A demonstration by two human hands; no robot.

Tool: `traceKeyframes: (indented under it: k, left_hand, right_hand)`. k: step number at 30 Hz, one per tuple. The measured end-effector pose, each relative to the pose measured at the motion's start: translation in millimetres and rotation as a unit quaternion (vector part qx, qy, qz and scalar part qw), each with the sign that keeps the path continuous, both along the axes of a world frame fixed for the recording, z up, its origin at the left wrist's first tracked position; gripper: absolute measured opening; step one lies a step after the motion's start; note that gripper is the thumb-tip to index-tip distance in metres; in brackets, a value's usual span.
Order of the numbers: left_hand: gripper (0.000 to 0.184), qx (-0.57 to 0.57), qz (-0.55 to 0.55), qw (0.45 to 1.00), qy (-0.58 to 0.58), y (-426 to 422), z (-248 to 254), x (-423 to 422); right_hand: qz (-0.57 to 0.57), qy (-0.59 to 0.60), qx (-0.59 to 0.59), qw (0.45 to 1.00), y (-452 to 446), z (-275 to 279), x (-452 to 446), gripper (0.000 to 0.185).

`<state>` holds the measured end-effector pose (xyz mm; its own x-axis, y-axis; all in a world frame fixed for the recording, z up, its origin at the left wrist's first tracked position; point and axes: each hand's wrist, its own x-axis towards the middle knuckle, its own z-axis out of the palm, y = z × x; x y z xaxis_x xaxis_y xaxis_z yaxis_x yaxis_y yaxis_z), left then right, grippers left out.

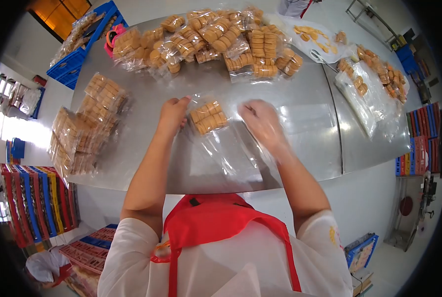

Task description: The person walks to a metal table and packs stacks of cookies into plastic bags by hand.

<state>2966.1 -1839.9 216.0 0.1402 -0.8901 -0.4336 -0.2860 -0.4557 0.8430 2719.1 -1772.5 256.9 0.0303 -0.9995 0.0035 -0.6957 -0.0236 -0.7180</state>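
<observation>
A clear plastic bag of round tan biscuits lies in front of me on the steel table, its long loose end spread toward the near edge. My left hand is beside the bag's left corner, thumb and fingers pinched on the plastic film. Just right of the biscuits, my right hand is closed with curled fingers and slightly smeared by motion. Whether film is caught in it is hidden. Packed biscuit bags are stacked to the left. A large heap of filled bags lies along the far side.
At far right, loose biscuits lie on a white sheet, with scissors by its edge. Flat plastic bags lie on the right table section. A blue crate stands at far left. Stacked trays and another person are at lower left.
</observation>
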Motion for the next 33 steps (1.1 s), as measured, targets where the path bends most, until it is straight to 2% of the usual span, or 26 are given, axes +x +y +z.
traceKeyframes:
  k: [2, 5, 8, 10, 12, 14, 17, 20, 23, 24, 25, 26, 29, 32, 33]
  left_hand:
    - [0.033, 0.019, 0.009, 1.000, 0.010, -4.4, -3.3, 3.5]
    - [0.030, 0.084, 0.062, 0.990, 0.099, -9.6, -13.3, 7.5]
    - [0.026, 0.120, 0.100, 0.965, 0.212, -10.8, -25.2, 12.2]
    - [0.023, 0.154, 0.103, 0.949, 0.257, -11.4, -24.3, 13.5]
    - [0.021, 0.166, 0.103, 0.939, 0.284, -10.7, -23.9, 12.6]
    - [0.019, 0.158, 0.100, 0.939, 0.290, -10.6, -24.6, 10.6]
    - [0.018, 0.156, 0.107, 0.933, 0.306, -10.3, -28.9, 11.3]
    - [0.018, 0.166, 0.115, 0.923, 0.326, -9.8, -30.9, 14.4]
    - [0.018, 0.160, 0.099, 0.936, 0.298, -12.1, -38.2, 19.7]
    - [0.017, 0.062, 0.092, 0.979, 0.171, -13.7, -39.8, 17.3]
    - [0.017, -0.039, 0.082, 0.995, 0.039, -13.8, -35.2, 12.3]
    - [0.016, -0.139, 0.070, 0.983, -0.094, -13.1, -29.4, 8.9]
    - [0.017, -0.326, -0.124, 0.921, -0.176, -29.1, -5.2, 3.1]
    - [0.020, -0.355, -0.365, 0.852, -0.123, -60.6, -7.3, -7.2]
    - [0.020, -0.301, -0.398, 0.861, -0.104, -69.5, -11.1, -10.3]
  right_hand:
    - [0.004, -0.058, 0.097, 0.994, -39.2, 0.4, 20.3, 0.040]
    - [0.033, -0.046, 0.110, 0.992, -82.4, -24.6, 34.5, 0.044]
    - [-0.002, -0.092, 0.144, 0.985, -115.0, -61.2, 48.1, 0.045]
    - [0.046, -0.064, 0.058, 0.995, -131.8, -101.4, 51.2, 0.043]
    - [0.079, -0.060, 0.045, 0.994, -135.5, -108.4, 50.2, 0.040]
    - [0.093, -0.081, 0.106, 0.987, -131.8, -89.5, 48.7, 0.037]
    - [0.020, -0.189, 0.104, 0.976, -104.4, -57.2, 52.2, 0.033]
    - [-0.033, -0.276, 0.181, 0.943, -81.9, -25.3, 52.0, 0.030]
    - [-0.010, -0.232, 0.154, 0.960, -71.6, -35.0, 47.6, 0.029]
    - [-0.022, -0.192, 0.129, 0.973, -66.0, -35.4, 44.5, 0.029]
    - [-0.034, -0.150, 0.103, 0.983, -56.9, -32.2, 42.4, 0.030]
    - [-0.047, -0.109, 0.078, 0.990, -46.0, -29.8, 40.2, 0.030]
    - [-0.036, -0.034, 0.079, 0.996, -10.1, -25.5, 30.1, 0.034]
    - [-0.050, -0.060, 0.052, 0.996, 39.9, -17.3, 17.8, 0.032]
    - [-0.063, -0.072, 0.094, 0.991, 54.5, -11.1, 14.0, 0.031]
